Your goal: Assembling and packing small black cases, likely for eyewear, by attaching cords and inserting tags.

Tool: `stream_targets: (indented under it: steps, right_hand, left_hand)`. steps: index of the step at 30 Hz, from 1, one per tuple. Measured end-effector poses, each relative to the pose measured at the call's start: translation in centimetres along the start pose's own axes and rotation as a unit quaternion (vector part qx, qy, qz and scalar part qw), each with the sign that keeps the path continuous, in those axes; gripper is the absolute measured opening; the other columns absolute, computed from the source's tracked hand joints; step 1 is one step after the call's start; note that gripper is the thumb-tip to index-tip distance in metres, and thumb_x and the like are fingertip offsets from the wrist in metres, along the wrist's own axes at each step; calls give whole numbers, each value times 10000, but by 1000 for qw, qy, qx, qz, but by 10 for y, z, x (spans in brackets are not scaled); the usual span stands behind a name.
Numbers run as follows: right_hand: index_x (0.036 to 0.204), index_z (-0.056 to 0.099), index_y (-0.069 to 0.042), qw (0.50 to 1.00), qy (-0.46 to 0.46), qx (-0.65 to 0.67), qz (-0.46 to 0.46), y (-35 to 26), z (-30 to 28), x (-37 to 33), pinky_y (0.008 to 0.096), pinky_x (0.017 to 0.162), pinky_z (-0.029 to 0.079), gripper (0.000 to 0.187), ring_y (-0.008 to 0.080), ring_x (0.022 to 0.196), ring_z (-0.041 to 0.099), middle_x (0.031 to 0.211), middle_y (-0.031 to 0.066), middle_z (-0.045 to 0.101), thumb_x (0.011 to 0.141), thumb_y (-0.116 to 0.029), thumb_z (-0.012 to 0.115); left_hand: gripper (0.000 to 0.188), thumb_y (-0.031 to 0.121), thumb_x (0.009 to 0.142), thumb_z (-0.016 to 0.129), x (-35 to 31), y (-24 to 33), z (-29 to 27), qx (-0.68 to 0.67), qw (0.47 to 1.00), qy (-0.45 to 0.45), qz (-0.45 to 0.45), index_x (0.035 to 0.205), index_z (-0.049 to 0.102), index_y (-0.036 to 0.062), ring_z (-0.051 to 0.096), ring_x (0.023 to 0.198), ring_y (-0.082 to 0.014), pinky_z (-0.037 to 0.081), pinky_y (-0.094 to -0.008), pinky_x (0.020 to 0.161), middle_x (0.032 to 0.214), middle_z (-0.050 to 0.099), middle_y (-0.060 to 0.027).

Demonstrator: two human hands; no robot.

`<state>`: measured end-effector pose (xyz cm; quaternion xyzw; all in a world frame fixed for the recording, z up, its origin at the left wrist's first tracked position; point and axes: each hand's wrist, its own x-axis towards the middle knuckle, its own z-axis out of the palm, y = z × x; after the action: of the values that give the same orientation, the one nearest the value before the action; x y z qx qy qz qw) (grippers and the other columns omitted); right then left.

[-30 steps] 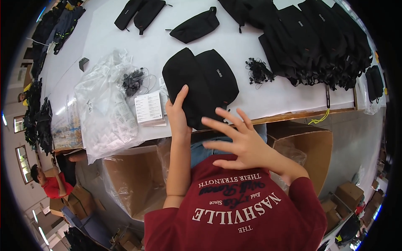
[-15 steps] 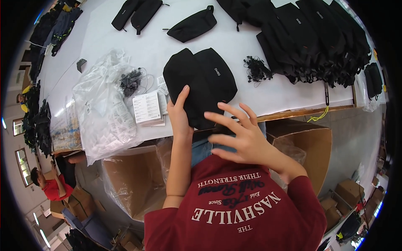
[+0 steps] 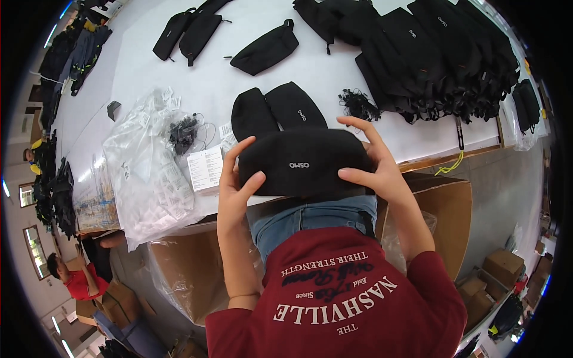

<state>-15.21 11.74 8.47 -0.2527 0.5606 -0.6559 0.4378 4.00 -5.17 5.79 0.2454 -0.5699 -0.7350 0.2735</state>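
A black pouch (image 3: 307, 154) with small pale lettering is held level above the table's near edge. My left hand (image 3: 234, 182) grips its left end, thumb in front and fingers behind. Around the right end curls my right hand (image 3: 382, 167), its thumb on the front and index finger raised over the top. Just beyond lie two more black pouches, a left one (image 3: 253, 113) and a right one (image 3: 294, 106), partly hidden by the held one. White printed cards (image 3: 205, 169) lie in a stack to the left of my left hand.
A clear plastic bag of white labels (image 3: 143, 179) and a tangle of black strings (image 3: 182, 132) lie left on the white table (image 3: 179, 77). Another string bundle (image 3: 359, 105) sits right, near a large pile of black pouches (image 3: 412, 59). Cardboard boxes (image 3: 185, 268) stand below the edge.
The right hand, earlier spread and blurred, now grips a pouch's right end. The left hand has moved slightly left and down. A pouch now lies crosswise between both hands, its front showing.
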Motion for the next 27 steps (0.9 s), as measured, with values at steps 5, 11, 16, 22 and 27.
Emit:
stream_targets:
  steps: [5,11,16,22,27]
  right_hand:
    - [1062,674,-72,971,-33,-201,-123,-3,-18,2,241,740,421,393,118,824,551,889,19,630,689,-114,790]
    - [952,731,-99,957,-99,-265,-57,-18,-33,-1,207,515,320,282,46,539,396,671,-22,564,688,-148,814]
    - [975,731,-121,953,-41,-295,-57,-53,-42,-9,193,508,337,277,22,523,430,672,-31,558,707,-125,801]
    - [1060,694,-89,802,347,-336,-352,-138,-100,-32,166,531,396,377,5,580,478,1044,-6,675,698,-90,800]
    - [1143,655,-164,576,533,-400,-474,-220,-170,-8,233,581,464,373,89,606,584,918,36,608,784,-165,754]
  left_hand:
    - [353,31,803,658,1,-3,-2,66,997,-12,25,1145,571,43,559,956,-114,415,-234,861,1032,615,-56]
    - [312,300,893,628,-5,-17,-5,146,986,12,83,1007,568,16,499,922,-130,371,-253,869,958,555,-35]
    - [462,347,997,450,4,-13,4,67,995,-31,68,1320,423,18,521,1065,-148,399,-264,896,1238,524,-96]
    - [377,153,944,531,17,-21,-81,277,946,159,59,1286,459,11,492,1140,-236,416,-332,940,1308,474,-135]
    - [627,261,871,645,-1,-40,-143,573,778,257,26,1358,386,-38,364,1268,-351,249,-435,1087,1366,416,-213]
